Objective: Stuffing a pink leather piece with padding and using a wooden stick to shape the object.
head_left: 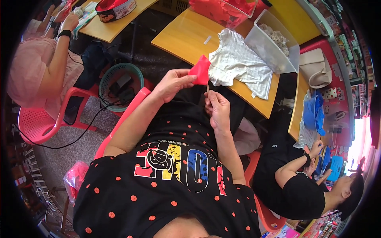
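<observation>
A small bright red piece of fabric [201, 69] is pinched at its left edge between the thumb and fingers of my left hand [174, 84]. Just below it, my right hand [218, 108] grips a thin light-coloured stick [207, 87] between thumb and forefinger. The stick's upper end meets the lower edge of the red fabric; whether it goes inside I cannot tell. Beyond my hands, a crumpled white baby garment [240, 59] with short sleeves lies across the table [180, 33], close to the red fabric.
On the table stand a clear bin of red pieces [228, 14] and a translucent bin with beige cloth [274, 43]. A green basket [121, 85] is on the floor at left. One person [37, 67] sits left, another [301, 194] right.
</observation>
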{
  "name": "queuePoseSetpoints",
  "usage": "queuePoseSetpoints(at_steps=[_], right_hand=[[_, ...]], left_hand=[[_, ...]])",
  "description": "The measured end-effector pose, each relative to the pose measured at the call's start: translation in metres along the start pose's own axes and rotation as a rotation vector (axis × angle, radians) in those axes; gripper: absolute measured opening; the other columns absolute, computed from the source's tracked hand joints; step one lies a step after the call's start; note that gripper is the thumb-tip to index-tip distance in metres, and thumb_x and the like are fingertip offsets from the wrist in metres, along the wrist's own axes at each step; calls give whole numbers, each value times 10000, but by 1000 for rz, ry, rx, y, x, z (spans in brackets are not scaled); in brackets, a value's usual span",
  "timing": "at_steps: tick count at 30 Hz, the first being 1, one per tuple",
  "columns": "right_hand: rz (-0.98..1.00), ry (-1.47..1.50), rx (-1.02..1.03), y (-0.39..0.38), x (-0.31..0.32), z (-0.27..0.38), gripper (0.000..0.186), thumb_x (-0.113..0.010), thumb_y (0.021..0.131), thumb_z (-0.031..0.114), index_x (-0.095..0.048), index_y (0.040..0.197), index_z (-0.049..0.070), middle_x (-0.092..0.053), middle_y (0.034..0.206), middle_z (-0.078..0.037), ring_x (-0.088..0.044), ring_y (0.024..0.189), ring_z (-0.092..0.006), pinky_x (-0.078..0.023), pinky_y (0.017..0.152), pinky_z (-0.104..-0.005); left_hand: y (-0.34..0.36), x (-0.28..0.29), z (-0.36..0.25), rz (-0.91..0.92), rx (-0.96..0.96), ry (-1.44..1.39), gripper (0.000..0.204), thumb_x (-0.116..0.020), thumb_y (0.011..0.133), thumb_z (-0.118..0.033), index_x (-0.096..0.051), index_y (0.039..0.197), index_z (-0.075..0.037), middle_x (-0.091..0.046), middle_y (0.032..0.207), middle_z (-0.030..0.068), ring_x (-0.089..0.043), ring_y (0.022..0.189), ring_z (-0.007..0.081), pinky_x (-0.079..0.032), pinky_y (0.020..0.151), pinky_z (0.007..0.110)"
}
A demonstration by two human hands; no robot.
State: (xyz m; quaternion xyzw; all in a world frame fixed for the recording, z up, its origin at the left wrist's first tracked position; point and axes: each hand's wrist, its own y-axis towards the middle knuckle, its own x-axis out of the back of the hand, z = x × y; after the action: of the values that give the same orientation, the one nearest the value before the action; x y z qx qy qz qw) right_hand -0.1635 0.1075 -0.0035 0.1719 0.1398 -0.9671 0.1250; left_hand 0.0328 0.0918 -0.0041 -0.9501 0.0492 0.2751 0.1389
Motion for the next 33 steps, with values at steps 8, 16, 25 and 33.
queuePoseSetpoints(at_steps=[8, 16, 25, 33], right_hand=[[25, -197, 79, -4, -8, -5, 198, -577, 933, 183, -658, 903, 5, -516, 637, 38, -355, 481, -14, -220, 424, -175], [71, -184, 49, -6, -9, -6, 198, -576, 933, 178, -662, 886, 6, -512, 621, 39, -365, 485, -12, -222, 424, -177], [78, -34, -92, -6, -12, -8, 218, -592, 925, 211, -651, 846, 17, -497, 611, 48, -361, 486, -14, -238, 429, -171], [153, 63, -136, -2, -5, -14, 236, -586, 929, 234, -644, 840, 23, -487, 609, 46, -350, 486, -17, -235, 433, -177]], left_hand=[[-17, 2, -50, -92, -371, 493, 313, -661, 869, -204, -655, 1044, 56, -570, 1219, 115, -587, 900, 105, -467, 769, 224], [-10, 13, -39, 33, -289, 115, 148, -619, 885, -80, -658, 992, 15, -600, 1175, 162, -629, 929, 134, -502, 617, 201], [-7, 13, -28, -4, -118, -184, 173, -628, 877, -104, -653, 989, 26, -661, 1036, 153, -659, 914, 186, -569, 765, 255], [-8, 9, -29, 51, -110, -287, 156, -634, 875, -103, -651, 955, 29, -662, 1030, 156, -659, 917, 190, -568, 790, 272]])
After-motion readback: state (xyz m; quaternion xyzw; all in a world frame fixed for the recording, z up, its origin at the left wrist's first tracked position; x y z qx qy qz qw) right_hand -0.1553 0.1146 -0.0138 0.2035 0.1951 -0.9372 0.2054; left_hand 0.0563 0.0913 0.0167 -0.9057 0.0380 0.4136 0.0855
